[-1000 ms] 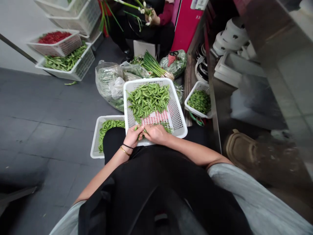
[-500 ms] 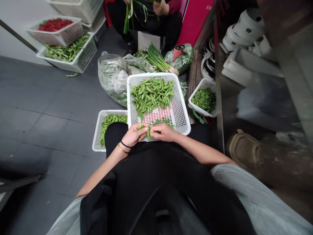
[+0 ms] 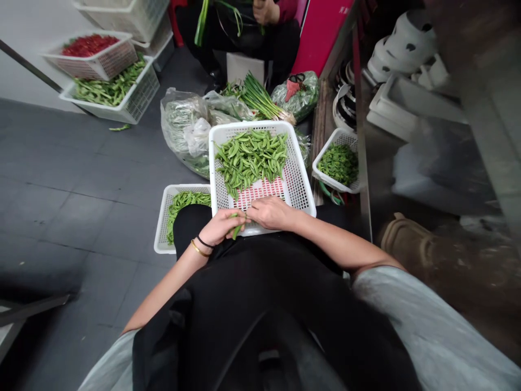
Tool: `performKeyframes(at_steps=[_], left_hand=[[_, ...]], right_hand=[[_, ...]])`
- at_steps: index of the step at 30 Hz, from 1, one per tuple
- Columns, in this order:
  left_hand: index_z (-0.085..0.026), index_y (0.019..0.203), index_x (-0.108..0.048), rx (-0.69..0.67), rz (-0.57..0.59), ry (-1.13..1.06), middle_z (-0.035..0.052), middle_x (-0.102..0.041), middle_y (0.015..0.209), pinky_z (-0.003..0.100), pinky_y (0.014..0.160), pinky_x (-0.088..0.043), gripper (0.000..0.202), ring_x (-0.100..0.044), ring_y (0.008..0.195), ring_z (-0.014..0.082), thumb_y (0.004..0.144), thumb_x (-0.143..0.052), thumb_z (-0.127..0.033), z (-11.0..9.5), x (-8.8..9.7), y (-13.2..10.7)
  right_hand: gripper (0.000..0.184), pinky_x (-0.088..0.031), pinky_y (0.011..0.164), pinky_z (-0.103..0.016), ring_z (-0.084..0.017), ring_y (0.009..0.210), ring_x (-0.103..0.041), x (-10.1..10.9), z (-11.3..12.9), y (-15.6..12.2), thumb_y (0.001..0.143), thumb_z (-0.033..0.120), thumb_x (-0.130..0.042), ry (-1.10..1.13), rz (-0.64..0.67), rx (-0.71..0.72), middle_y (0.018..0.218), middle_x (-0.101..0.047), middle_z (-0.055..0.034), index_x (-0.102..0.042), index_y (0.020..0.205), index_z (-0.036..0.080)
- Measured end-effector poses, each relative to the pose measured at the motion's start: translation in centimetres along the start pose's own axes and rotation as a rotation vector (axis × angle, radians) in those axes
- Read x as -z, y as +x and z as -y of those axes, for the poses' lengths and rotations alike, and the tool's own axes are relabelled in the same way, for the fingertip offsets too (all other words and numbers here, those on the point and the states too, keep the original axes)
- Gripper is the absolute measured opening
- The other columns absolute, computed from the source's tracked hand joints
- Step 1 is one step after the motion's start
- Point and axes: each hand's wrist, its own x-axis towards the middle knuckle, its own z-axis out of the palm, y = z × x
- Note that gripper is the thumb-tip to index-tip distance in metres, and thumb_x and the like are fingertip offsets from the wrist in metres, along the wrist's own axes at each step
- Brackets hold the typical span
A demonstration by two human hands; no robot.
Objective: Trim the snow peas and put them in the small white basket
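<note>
On my lap rests a white perforated basket [image 3: 302, 187] with a heap of green pea pods [image 3: 250, 157] toward its far side. My left hand [image 3: 225, 224], with a black band and a gold bracelet at the wrist, is closed on pea pods [image 3: 236, 232] over the basket's near left corner. My right hand [image 3: 271, 213] meets it there, palm down, its fingers pinched together at the left fingertips. Whatever those right fingers grip is too small and hidden to make out. The right hand covers most of the small green scraps in the basket's near part.
Left of my knee stands a smaller basket [image 3: 161, 228] of pods. At right is a basket of leafy greens [image 3: 338, 163]. Beyond lie bagged vegetables [image 3: 185, 125] and spring onions [image 3: 264, 98]. A co-worker's hand [image 3: 266, 11] is at the top. Stacked crates [image 3: 140, 95] stand at far left.
My right hand has turned palm down and shifted slightly, now covering the scraps. The pod that stood upright between my hands is now tilted in the left hand. The co-worker's hands moved slightly.
</note>
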Motion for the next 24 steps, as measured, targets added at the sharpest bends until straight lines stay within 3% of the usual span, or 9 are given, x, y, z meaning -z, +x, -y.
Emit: performKeyframes(at_steps=[4,6,9,11,12,14,16,20,24], left_hand=[[-0.017,0.060,-0.066,-0.258,-0.006,0.373,0.0014,-0.057,0.055,0.022,0.053,-0.038,0.012,-0.047,0.054,0.0119,0.066,-0.073,-0.025,-0.9,-0.9,-0.9],[-0.018,0.066,-0.067,-0.336,-0.143,0.367,0.0021,-0.059,0.059,0.023,0.055,-0.040,0.011,-0.049,0.056,0.0124,0.072,-0.070,-0.027,-1.0,-1.2,-1.1],[-0.017,0.082,-0.066,-0.424,-0.498,0.087,0.0025,-0.062,0.065,0.023,0.050,-0.040,0.016,-0.052,0.052,0.0112,0.079,-0.062,-0.032,-0.7,-0.3,-0.8],[-0.016,0.081,-0.062,-0.452,-0.642,-0.187,0.0023,-0.063,0.065,0.022,0.046,-0.040,0.017,-0.053,0.049,0.0110,0.080,-0.060,-0.033,-0.4,1.3,-0.3],[-0.016,0.077,-0.060,-0.439,-0.653,-0.311,0.0022,-0.063,0.063,0.022,0.044,-0.040,0.017,-0.054,0.048,0.0114,0.079,-0.060,-0.033,-0.3,2.2,0.0],[-0.016,0.070,-0.057,-0.337,-0.578,-0.496,0.0028,-0.063,0.060,0.022,0.042,-0.041,0.015,-0.056,0.048,0.0127,0.074,-0.061,-0.030,0.1,3.9,0.5],[-0.015,0.075,-0.058,-0.192,-0.461,-0.598,0.0033,-0.064,0.062,0.023,0.043,-0.044,0.012,-0.058,0.050,0.0140,0.067,-0.062,-0.023,0.6,4.8,0.8],[-0.016,0.088,-0.060,-0.047,-0.257,-0.668,-0.0011,-0.059,0.056,0.020,0.039,-0.038,0.025,-0.048,0.041,0.0091,0.063,-0.066,-0.014,1.6,3.6,1.1],[-0.013,0.083,-0.061,0.059,-0.151,-0.659,-0.0057,-0.045,0.047,0.016,0.034,-0.025,0.019,-0.036,0.035,0.0042,0.068,-0.071,-0.020,2.2,2.2,1.3]], right_hand=[[0.031,-0.042,0.064,-0.025,-0.012,0.065,-0.054,-1.0,0.1,0.4,0.092,0.030,-0.040,0.343,-0.015,0.060,0.071,-0.060,-0.0040,-0.058,0.073,0.015],[0.033,-0.044,0.061,-0.023,-0.010,0.060,-0.056,-1.5,-0.2,0.3,0.094,0.034,-0.037,0.667,-0.106,-0.057,0.067,-0.061,-0.0015,-0.057,0.075,0.015],[0.034,-0.046,0.055,-0.021,-0.009,0.055,-0.058,-2.0,-1.4,-0.3,0.093,0.040,-0.037,0.960,-0.185,-0.273,0.066,-0.063,-0.0004,-0.057,0.083,0.014],[0.035,-0.046,0.057,-0.022,-0.009,0.056,-0.059,-2.2,-3.0,-0.8,0.092,0.040,-0.039,0.905,-0.081,-0.342,0.063,-0.063,-0.0001,-0.059,0.079,0.014],[0.033,-0.047,0.059,-0.023,-0.010,0.057,-0.059,-2.3,-3.9,-1.0,0.090,0.038,-0.042,0.805,0.030,-0.364,0.062,-0.062,-0.0001,-0.060,0.075,0.014],[0.024,-0.046,0.064,-0.025,-0.013,0.063,-0.061,-2.3,-5.7,-0.8,0.082,0.036,-0.057,0.496,0.288,-0.424,0.066,-0.065,-0.0020,-0.063,0.073,0.015],[0.024,-0.046,0.068,-0.029,-0.020,0.076,-0.064,-2.4,-6.9,0.5,0.074,0.036,-0.067,0.172,0.438,-0.479,0.080,-0.069,-0.0075,-0.066,0.086,0.015],[0.038,-0.046,0.075,-0.034,-0.027,0.096,-0.062,-3.7,-7.8,6.2,0.091,0.035,-0.045,-0.136,0.276,-0.500,0.109,-0.065,-0.0173,-0.055,0.120,0.013],[0.031,-0.044,0.077,-0.031,-0.024,0.095,-0.062,-5.3,-8.8,11.0,0.091,0.020,-0.042,-0.176,0.314,-0.513,0.108,-0.064,-0.0207,-0.058,0.114,0.007]])
